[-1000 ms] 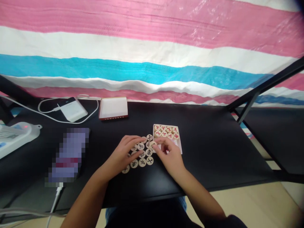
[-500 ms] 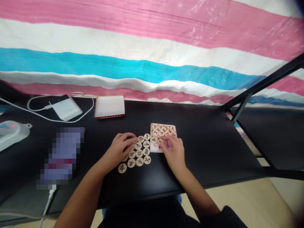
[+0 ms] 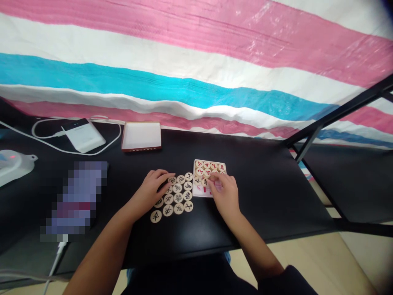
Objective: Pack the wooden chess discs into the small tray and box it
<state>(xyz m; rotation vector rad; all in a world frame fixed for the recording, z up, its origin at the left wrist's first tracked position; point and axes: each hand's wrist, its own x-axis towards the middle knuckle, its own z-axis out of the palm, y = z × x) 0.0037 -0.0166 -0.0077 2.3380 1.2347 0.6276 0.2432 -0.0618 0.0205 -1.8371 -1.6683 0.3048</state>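
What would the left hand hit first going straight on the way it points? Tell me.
The left hand would first meet the black-lettered xiangqi piece right at its fingertips, though depth is unclear and the fingers may be just above it.

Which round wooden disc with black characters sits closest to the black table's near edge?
The round wooden xiangqi piece at the near left corner of the black-character pieces, beside the left hand; all the others lie farther from the edge.
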